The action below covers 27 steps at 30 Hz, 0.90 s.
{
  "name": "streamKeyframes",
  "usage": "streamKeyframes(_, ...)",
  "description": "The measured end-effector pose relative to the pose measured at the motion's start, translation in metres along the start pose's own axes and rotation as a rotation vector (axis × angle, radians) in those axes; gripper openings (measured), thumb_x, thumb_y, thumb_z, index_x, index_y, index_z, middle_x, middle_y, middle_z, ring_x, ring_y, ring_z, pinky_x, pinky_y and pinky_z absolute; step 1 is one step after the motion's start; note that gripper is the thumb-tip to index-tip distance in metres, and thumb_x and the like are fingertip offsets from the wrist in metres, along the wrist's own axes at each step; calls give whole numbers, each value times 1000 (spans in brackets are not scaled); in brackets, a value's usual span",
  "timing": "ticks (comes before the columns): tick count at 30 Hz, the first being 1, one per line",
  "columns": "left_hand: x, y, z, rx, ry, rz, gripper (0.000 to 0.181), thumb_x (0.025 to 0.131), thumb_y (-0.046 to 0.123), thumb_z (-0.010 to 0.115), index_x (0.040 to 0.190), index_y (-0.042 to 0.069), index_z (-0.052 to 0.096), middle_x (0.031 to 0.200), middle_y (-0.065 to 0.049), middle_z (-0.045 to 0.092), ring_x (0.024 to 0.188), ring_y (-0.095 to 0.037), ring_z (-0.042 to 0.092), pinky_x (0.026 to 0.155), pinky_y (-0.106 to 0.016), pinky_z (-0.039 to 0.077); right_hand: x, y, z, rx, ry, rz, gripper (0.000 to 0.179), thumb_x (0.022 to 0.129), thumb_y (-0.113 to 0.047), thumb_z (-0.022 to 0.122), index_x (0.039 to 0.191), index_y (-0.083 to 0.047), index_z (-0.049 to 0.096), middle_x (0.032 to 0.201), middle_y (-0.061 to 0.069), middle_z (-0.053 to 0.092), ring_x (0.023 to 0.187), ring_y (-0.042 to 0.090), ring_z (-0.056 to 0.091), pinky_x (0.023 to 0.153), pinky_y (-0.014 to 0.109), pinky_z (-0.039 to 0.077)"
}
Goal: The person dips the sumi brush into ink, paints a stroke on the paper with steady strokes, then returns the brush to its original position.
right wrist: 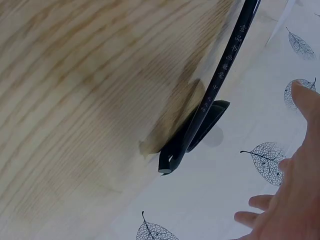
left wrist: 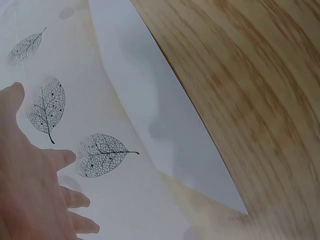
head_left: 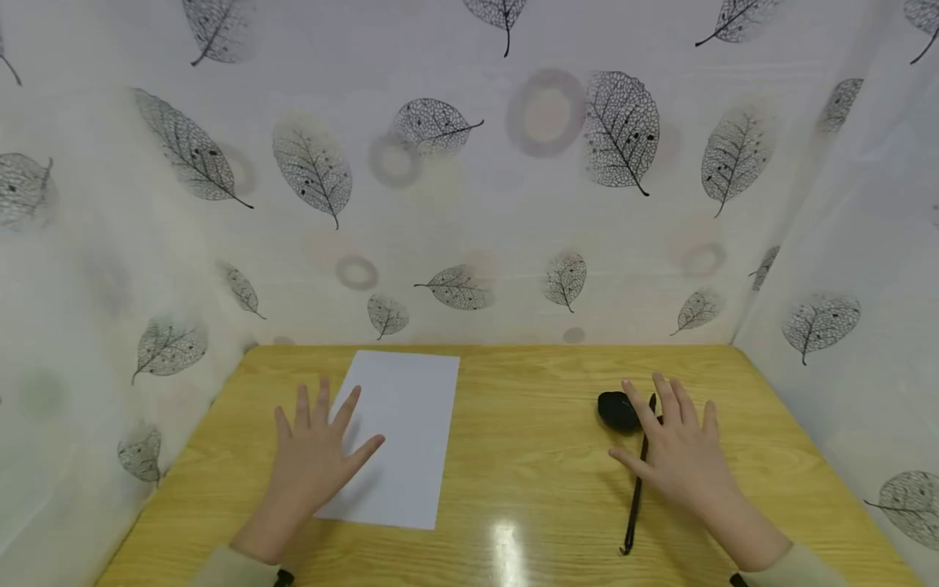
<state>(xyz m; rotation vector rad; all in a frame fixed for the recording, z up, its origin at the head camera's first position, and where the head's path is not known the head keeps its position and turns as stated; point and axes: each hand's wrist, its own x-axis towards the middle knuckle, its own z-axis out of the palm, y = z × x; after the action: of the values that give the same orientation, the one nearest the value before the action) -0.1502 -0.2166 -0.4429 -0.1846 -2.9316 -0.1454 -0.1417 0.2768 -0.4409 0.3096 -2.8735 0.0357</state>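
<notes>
My left hand (head_left: 311,461) is held over the left part of a blank white sheet of paper (head_left: 411,440), fingers spread and nothing in them. Its shadow falls on the sheet. On the right, my right hand (head_left: 685,461) hovers with spread, empty fingers beside a black writing brush (head_left: 634,509). Light characters run along the brush handle (right wrist: 227,60) in the right wrist view, and a small loop shows at its near end in the head view. The brush's far end leans by a small black dish (head_left: 616,411), partly covered by my right fingers.
Both hands are above a yellow wood-grain table (head_left: 528,456). A pale curtain (head_left: 469,204) printed with dark leaves encloses the table at the back and both sides. Light glares off the table's front middle.
</notes>
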Motion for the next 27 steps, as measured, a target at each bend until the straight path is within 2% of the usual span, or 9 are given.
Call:
streamKeyframes(5, 0, -5, -3, -11, 11, 27, 85, 98, 68, 60, 163, 18, 43, 171, -33, 24, 156, -63, 20, 119, -86, 18, 0, 6, -3, -15, 73, -102, 99, 89, -58, 78, 168, -21, 29, 164, 31, 34, 144, 54, 41, 113, 80, 33)
streamKeyframes(7, 0, -6, -4, -18, 7, 39, 84, 98, 67, 60, 163, 17, 44, 171, -33, 24, 156, -62, 21, 120, -84, 17, 0, 10, -4, -16, 121, -158, 90, 95, -66, 68, 165, -19, 35, 160, 30, 39, 137, 53, 48, 112, 76, 37)
streamKeyframes(11, 1, -8, -4, -7, 12, 78, 81, 99, 64, 62, 162, 16, 45, 171, -33, 26, 157, -59, 23, 123, -81, 17, 0, 17, -6, -20, 189, -277, 82, 104, -74, 34, 160, -15, 45, 152, 29, 48, 129, 49, 55, 109, 69, 44)
streamKeyframes(16, 3, -12, -3, 16, 31, 128, 79, 99, 60, 64, 161, 15, 47, 169, -32, 30, 156, -57, 28, 124, -77, 22, 0, 24, -7, -68, 223, -421, 75, 110, -65, 23, 154, -12, 55, 143, 26, 60, 122, 45, 62, 105, 63, 51)
streamKeyframes(20, 5, -15, -1, 8, 27, 162, 75, 100, 57, 64, 160, 15, 49, 169, -32, 32, 155, -57, 30, 125, -76, 23, 0, 26, -5, -105, 248, -516, 83, 110, -58, 4, 146, -11, 63, 138, 23, 65, 116, 39, 67, 100, 57, 55)
streamKeyframes(22, 6, -16, 1, 5, 13, 175, 73, 101, 55, 63, 159, 14, 50, 169, -31, 31, 156, -56, 29, 125, -75, 22, -1, 27, -4, -104, 248, -557, 77, 113, -56, 9, 144, -11, 64, 137, 21, 67, 114, 37, 68, 98, 55, 56)
streamKeyframes(24, 7, -18, 3, 7, 8, 189, 71, 101, 54, 64, 159, 14, 51, 169, -31, 31, 155, -55, 31, 125, -75, 25, -2, 28, -3, -103, 242, -587, 53, 113, -48, 43, 143, -11, 65, 136, 20, 67, 112, 35, 68, 97, 53, 57)
streamKeyframes(26, 7, -19, 6, 12, -1, 195, 70, 101, 53, 64, 158, 14, 51, 169, -31, 32, 155, -55, 32, 125, -74, 25, -4, 28, -2, -104, 230, -609, 52, 99, -37, 71, 143, -11, 65, 133, 19, 69, 112, 35, 69, 96, 52, 58)
streamKeyframes(27, 7, -20, 8, 13, -2, 199, 70, 101, 52, 64, 158, 14, 52, 169, -31, 33, 155, -54, 33, 125, -74, 26, -5, 29, -2, -100, 226, -619, 57, 91, -31, 78, 143, -11, 65, 132, 19, 69, 112, 34, 69, 96, 51, 58)
